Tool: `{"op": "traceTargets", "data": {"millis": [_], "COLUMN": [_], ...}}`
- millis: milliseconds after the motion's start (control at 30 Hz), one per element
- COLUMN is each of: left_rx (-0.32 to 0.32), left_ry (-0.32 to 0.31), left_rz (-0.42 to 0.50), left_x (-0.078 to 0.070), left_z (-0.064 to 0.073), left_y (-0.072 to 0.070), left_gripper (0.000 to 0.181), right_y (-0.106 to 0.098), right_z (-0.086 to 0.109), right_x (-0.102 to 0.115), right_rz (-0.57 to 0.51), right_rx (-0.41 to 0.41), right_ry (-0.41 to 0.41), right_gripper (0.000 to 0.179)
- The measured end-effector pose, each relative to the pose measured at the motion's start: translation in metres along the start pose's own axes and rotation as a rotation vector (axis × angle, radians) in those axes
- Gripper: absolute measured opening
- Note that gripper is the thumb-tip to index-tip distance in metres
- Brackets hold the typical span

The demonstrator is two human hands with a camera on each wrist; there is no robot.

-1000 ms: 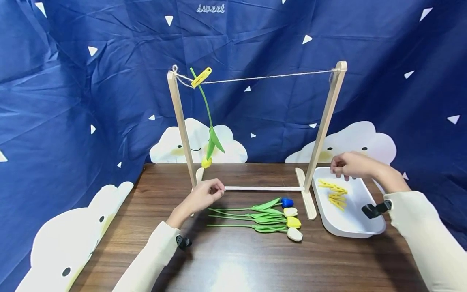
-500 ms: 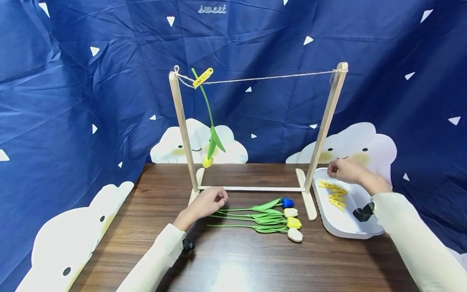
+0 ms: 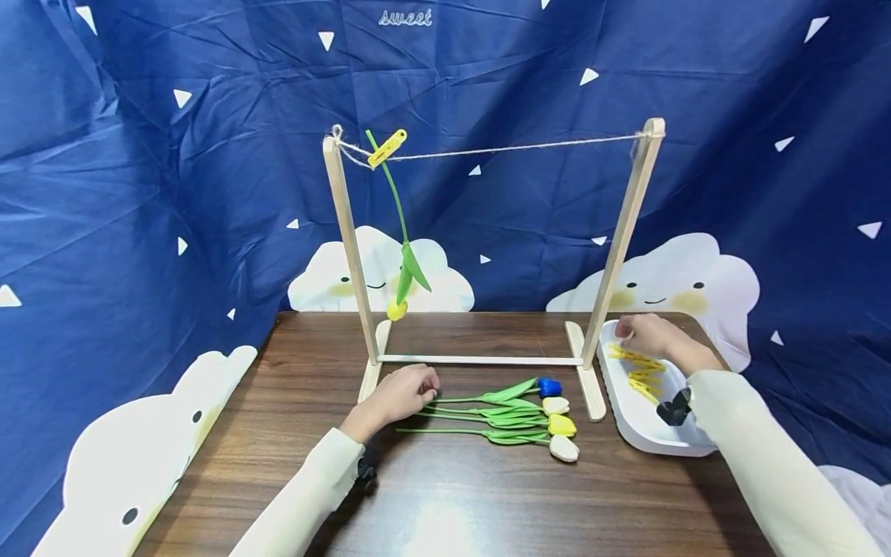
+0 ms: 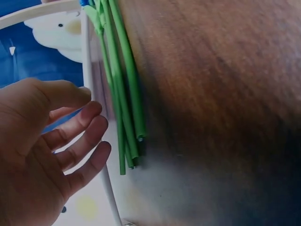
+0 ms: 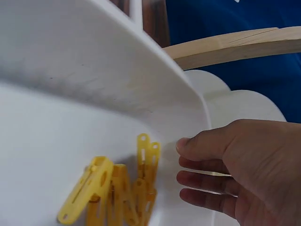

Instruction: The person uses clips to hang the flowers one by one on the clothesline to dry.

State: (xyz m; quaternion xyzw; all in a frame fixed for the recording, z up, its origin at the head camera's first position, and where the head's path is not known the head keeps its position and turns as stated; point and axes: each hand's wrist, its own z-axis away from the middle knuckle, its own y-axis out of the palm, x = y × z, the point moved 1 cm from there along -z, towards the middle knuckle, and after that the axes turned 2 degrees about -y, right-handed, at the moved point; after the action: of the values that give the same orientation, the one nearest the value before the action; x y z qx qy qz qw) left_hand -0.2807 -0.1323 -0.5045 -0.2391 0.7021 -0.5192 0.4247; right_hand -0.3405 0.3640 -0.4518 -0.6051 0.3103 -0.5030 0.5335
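My left hand [image 3: 402, 391] hovers by the stem ends of several artificial tulips [image 3: 511, 418] lying on the table, with blue, white and yellow heads. In the left wrist view its fingers are loosely bent beside the green stems [image 4: 123, 94], holding nothing. My right hand [image 3: 653, 338] is over the far end of a white tray [image 3: 643, 439]. Yellow clothespins [image 5: 91, 188] lie in a pile in that tray; the relaxed fingers [image 5: 202, 197] stand a little apart from them. A yellow tulip [image 3: 397, 310] hangs head down from the string, clipped by a yellow clothespin [image 3: 387, 148].
A wooden frame [image 3: 616, 247] stands behind the tulips, with a string [image 3: 515, 147] tied between its posts and a white bar [image 3: 480, 360] low down. The brown table [image 3: 487, 503] extends in front. A blue cloth [image 3: 501, 70] covers the back.
The left hand has come down and slightly right, from beside the bar to the stem ends. The right hand has moved left and lower over the tray toward the clothespins.
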Motion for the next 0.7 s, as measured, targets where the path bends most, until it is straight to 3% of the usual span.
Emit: {"op": "traceTargets", "data": {"millis": [233, 467, 700], "left_rx": [0.022, -0.042, -0.050], "left_ry": [0.046, 0.129, 0.097], "left_rz": [-0.086, -0.203, -0.190], "left_x": [0.002, 0.001, 0.001], "left_z": [0.003, 0.003, 0.003], "left_y": [0.008, 0.010, 0.010], "left_gripper": [0.004, 0.005, 0.005], "right_y": [0.010, 0.018, 0.026], "right_z": [-0.002, -0.002, -0.004], "right_x": [-0.003, -0.001, 0.001], "right_rz": [-0.009, -0.050, -0.016], "right_rx": [0.037, 0.036, 0.030], "right_ry": [0.007, -0.055, -0.080], "right_gripper": [0.028, 0.029, 0.024]}}
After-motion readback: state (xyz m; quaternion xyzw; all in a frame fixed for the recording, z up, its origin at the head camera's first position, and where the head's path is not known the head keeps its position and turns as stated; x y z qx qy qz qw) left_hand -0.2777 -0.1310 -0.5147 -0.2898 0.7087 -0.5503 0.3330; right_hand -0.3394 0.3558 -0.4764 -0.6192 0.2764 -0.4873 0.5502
